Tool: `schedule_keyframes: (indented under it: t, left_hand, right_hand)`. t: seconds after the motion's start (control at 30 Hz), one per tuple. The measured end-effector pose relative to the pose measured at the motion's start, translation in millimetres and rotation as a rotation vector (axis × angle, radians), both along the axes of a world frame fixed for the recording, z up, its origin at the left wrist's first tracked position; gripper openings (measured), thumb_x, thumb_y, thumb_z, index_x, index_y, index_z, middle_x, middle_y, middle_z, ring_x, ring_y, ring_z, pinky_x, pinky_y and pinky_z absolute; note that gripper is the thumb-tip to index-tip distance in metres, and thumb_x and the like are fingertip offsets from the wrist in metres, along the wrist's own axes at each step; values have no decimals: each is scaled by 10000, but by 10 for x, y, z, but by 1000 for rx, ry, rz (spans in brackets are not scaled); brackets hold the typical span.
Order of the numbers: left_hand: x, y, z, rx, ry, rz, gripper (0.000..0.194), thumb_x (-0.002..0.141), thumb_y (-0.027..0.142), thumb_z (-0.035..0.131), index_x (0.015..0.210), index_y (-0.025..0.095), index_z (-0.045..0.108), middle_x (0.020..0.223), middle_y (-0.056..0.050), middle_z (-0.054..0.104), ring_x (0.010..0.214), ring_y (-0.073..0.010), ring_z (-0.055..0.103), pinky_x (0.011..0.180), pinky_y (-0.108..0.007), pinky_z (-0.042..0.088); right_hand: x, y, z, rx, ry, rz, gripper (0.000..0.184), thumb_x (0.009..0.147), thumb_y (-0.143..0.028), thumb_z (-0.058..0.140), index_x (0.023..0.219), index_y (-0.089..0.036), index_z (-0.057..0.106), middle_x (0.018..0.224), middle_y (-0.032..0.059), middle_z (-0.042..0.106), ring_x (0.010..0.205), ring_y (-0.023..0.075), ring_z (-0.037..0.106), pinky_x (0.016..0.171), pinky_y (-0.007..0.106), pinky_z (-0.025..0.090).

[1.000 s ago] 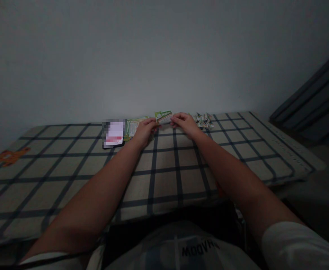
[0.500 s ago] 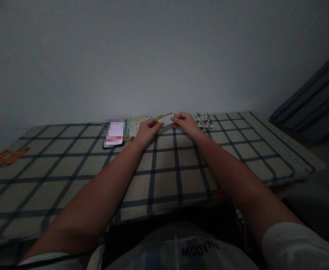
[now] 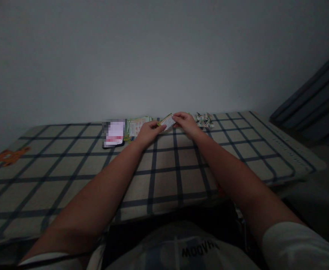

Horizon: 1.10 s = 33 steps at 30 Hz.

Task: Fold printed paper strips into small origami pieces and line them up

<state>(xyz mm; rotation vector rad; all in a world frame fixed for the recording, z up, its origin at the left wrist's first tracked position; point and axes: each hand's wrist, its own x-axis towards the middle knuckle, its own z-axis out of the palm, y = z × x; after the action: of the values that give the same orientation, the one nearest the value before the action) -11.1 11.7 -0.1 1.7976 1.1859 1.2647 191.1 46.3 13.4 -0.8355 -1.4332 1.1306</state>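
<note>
Both my arms reach across a checked mattress (image 3: 167,176) toward the wall. My left hand (image 3: 147,132) and my right hand (image 3: 186,123) pinch the two ends of a small printed paper strip (image 3: 167,121), held just above the fabric, tilted up to the right. Left of it lies a stack of green printed paper sheets (image 3: 136,126). Right of my right hand sits a small pile of folded paper pieces (image 3: 204,119).
A phone (image 3: 113,134) with a lit screen lies left of the paper stack. An orange flat object (image 3: 9,155) rests at the mattress's far left edge. A dark striped cushion (image 3: 311,108) leans at the right. The wall stands right behind the papers.
The paper strip has been folded smaller and turned between my fingers. Both hands have drawn slightly closer together; the arms stay in place.
</note>
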Motion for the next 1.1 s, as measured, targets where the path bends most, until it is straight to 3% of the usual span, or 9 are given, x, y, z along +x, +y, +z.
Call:
schedule_keyframes:
  t: [0.23, 0.47, 0.87, 1.1]
  left_hand:
    - [19, -19, 33, 47, -65, -26, 428, 764, 523, 738, 1032, 191, 770, 979, -69, 751, 859, -209, 646, 761, -314, 493]
    - [31, -37, 42, 75, -31, -9, 402, 781, 559, 730, 932, 192, 797, 896, -71, 769, 789, -202, 661, 745, -325, 502]
    - [27, -33, 16, 5, -55, -62, 313, 778, 468, 741, 879, 176, 792, 831, -67, 755, 733, -185, 652, 713, -321, 496]
    - [40, -17, 18, 60, -42, 34, 290, 764, 449, 742, 891, 191, 783, 861, -57, 753, 783, -191, 651, 746, -319, 504]
  right_hand:
    - [-20, -33, -11, 11, -68, 80, 262, 674, -384, 772, 804, -169, 698, 792, 11, 675, 720, 123, 602, 633, 239, 499]
    - [-41, -80, 12, 19, -123, 86, 224, 711, -368, 759, 811, -175, 708, 789, 17, 686, 732, 130, 600, 666, 252, 491]
    - [-43, -98, 41, 27, -160, 100, 173, 720, -329, 729, 764, -164, 706, 744, 22, 678, 694, 135, 593, 672, 274, 481]
    - [-49, -135, 63, 58, -245, 96, 172, 710, -344, 735, 732, -177, 704, 732, 18, 693, 724, 146, 604, 699, 277, 493]
